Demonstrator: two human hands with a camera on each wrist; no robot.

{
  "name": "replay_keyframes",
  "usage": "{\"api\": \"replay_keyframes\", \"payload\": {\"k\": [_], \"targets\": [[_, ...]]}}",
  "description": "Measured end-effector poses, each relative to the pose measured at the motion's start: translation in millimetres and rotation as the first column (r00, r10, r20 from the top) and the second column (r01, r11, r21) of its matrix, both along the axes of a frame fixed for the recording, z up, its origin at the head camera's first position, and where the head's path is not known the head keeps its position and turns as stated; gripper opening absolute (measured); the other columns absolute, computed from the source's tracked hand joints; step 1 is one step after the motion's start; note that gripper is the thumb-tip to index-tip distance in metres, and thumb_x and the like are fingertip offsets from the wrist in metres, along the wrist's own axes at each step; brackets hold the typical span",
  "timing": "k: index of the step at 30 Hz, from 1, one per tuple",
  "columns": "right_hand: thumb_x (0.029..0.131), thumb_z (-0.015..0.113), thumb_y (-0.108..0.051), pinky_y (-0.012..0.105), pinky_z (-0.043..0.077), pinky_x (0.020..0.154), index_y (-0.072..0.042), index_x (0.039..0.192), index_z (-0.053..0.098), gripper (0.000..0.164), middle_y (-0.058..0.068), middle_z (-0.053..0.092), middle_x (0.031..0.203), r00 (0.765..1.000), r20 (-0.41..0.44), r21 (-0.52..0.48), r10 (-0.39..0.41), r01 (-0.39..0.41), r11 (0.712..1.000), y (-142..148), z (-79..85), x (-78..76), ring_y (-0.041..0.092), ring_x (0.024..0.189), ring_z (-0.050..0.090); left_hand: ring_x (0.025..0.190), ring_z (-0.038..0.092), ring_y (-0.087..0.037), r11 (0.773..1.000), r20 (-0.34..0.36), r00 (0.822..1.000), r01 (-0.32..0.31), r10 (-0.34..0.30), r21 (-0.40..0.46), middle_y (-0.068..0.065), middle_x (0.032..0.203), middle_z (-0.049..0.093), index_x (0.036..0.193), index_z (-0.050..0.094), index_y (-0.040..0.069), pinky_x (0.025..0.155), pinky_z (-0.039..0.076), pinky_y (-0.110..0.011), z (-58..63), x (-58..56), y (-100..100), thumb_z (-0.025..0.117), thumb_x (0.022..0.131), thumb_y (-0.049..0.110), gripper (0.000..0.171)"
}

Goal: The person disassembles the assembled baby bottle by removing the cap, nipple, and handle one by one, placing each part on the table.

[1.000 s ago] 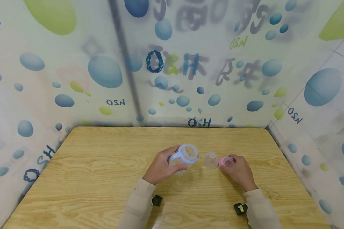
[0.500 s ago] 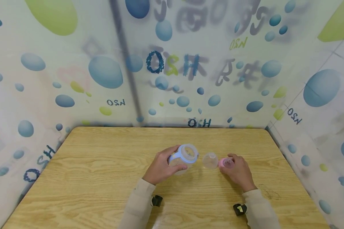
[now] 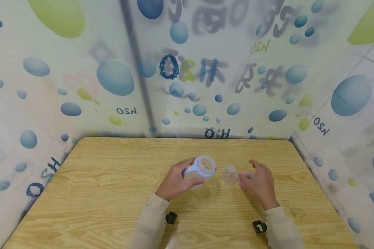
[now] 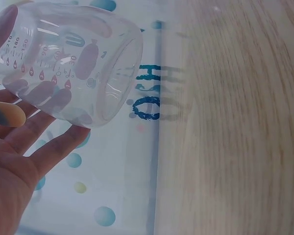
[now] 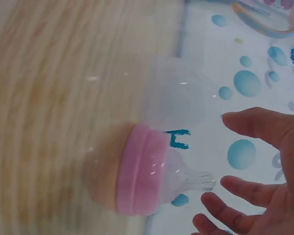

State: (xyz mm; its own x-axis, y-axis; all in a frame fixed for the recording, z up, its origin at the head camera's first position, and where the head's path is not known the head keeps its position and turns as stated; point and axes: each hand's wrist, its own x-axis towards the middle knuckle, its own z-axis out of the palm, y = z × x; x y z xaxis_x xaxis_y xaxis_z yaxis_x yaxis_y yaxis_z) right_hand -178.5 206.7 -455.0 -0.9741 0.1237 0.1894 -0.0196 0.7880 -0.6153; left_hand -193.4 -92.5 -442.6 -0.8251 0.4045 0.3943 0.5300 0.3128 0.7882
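My left hand [image 3: 177,180] grips a clear baby bottle [image 4: 83,58] with printed measuring marks, holding it tilted over the table. A light-blue ring and handle [image 3: 191,169] surround its mouth, which faces up in the head view. Its rounded bottom edge shows in the left wrist view. To the right, a pink bottle collar with a clear teat [image 5: 142,171] stands on the table, teat upward. My right hand [image 3: 262,186] is over and beside it, fingers spread apart from the teat in the right wrist view. Beside the collar stands a clear domed cap [image 3: 229,175].
The wood-grain table [image 3: 118,180] runs back to a wall [image 3: 187,100] printed with blue and green drops and lettering. A second wall [image 3: 355,138] borders the table on the right. Dark wrist cameras sit at both cuffs.
My right hand has let go of the pink collar with the teat; its fingers have lifted and spread. The left hand still holds the bottle in the same place.
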Motion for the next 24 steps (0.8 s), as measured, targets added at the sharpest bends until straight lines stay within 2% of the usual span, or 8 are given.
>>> {"api": "replay_keyframes", "payload": {"k": [4,8,11,15,19,24], "targets": [[0.088,0.075,-0.024,0.064,0.035,0.098,0.003,0.137,0.053,0.061,0.026,0.054,0.128,0.999,-0.046,-0.071,0.018,-0.021,0.997,-8.3,8.4,1.0,0.045,0.120,0.045,0.101,0.066,-0.023,1.000,-0.005,1.000,0.002,-0.002,0.007,-0.004,0.124,0.066,0.139,0.057,0.007,0.080,0.055,-0.036,0.5,0.1,-0.2,0.084,0.081,0.028,0.067],[0.091,0.073,-0.023,0.061,0.040,0.096,0.001,0.139,0.052,0.057,0.022,0.054,0.129,0.992,-0.102,-0.157,0.078,-0.094,0.983,-19.0,15.8,3.3,0.040,0.120,0.048,0.101,0.065,-0.019,0.999,-0.008,1.000,0.017,-0.017,0.028,-0.004,0.124,0.066,0.140,0.056,0.008,0.080,0.056,-0.046,-0.1,0.2,-0.1,0.083,0.082,0.030,0.067],[0.093,0.072,-0.025,0.055,0.045,0.089,-0.003,0.140,0.052,0.055,0.018,0.054,0.129,0.985,-0.128,-0.202,0.120,-0.144,0.969,-26.6,18.9,4.7,0.034,0.116,0.051,0.101,0.065,-0.019,0.999,0.001,1.000,0.026,-0.026,0.045,-0.004,0.124,0.066,0.140,0.056,0.009,0.080,0.055,-0.050,-1.0,-0.1,0.1,0.083,0.082,0.030,0.067],[0.094,0.072,-0.023,0.043,0.047,0.079,-0.007,0.140,0.053,0.053,0.014,0.056,0.127,0.978,-0.151,-0.225,0.147,-0.179,0.958,-35.0,20.0,5.7,0.028,0.107,0.055,0.101,0.065,-0.018,0.998,0.006,1.000,0.023,-0.023,0.052,-0.002,0.124,0.066,0.139,0.057,0.011,0.080,0.056,-0.049,-1.7,-0.4,0.5,0.084,0.081,0.030,0.067],[0.094,0.071,-0.021,0.033,0.045,0.076,-0.007,0.140,0.053,0.051,0.013,0.057,0.127,0.974,-0.145,-0.259,0.174,-0.207,0.943,-42.4,21.2,6.9,0.024,0.100,0.059,0.101,0.064,-0.015,0.998,-0.001,1.000,0.025,-0.025,0.063,-0.002,0.124,0.066,0.139,0.057,0.011,0.081,0.055,-0.048,-1.3,-0.5,0.8,0.084,0.081,0.029,0.067],[0.097,0.068,-0.024,0.028,0.048,0.077,-0.009,0.141,0.052,0.050,0.010,0.058,0.131,0.970,-0.103,-0.326,0.220,-0.243,0.914,-49.7,20.4,7.6,0.020,0.094,0.060,0.102,0.064,-0.014,0.997,0.004,1.000,0.030,-0.031,0.072,-0.002,0.125,0.066,0.139,0.057,0.010,0.081,0.055,-0.050,-0.1,-0.5,1.2,0.084,0.081,0.028,0.067]]}}
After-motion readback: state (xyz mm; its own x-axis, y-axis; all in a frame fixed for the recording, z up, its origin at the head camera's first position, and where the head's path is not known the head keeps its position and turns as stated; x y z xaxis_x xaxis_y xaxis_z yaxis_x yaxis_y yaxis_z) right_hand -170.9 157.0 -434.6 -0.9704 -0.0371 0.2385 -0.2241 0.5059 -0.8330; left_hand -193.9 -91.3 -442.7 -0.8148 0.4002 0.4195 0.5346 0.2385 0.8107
